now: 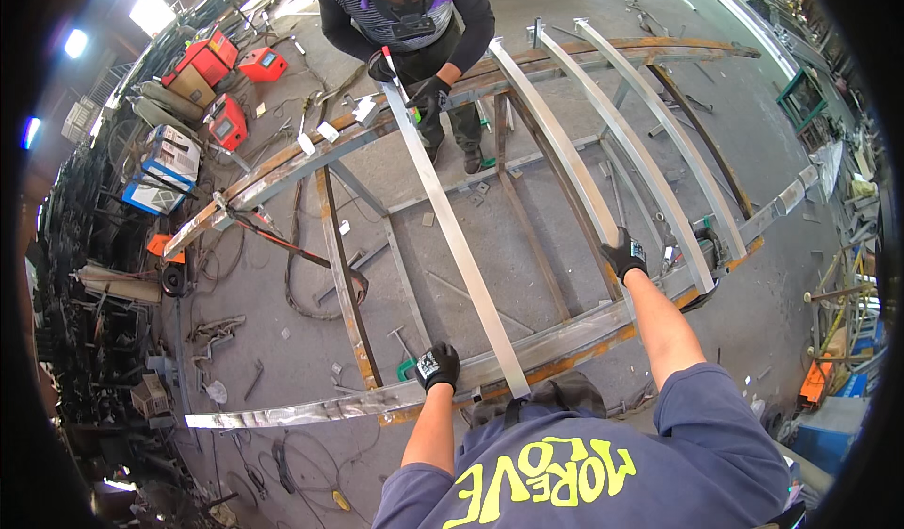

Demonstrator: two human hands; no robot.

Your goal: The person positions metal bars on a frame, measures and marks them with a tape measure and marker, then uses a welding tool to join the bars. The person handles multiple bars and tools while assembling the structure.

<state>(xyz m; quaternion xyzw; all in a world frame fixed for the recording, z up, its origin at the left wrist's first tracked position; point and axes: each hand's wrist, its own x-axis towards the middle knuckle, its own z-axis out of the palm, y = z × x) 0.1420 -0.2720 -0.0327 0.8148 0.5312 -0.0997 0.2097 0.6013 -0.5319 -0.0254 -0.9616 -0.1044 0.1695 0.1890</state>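
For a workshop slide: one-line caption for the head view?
Gloved left hand and right hand rest on a curved steel frame while a co-worker positions a flat crossbar.

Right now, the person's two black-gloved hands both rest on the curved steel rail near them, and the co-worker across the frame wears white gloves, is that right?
Not quite. The head view shows the co-worker's gloves are black, not white. The rest holds: the left hand and right hand, both black-gloved, rest on the near curved steel rail.
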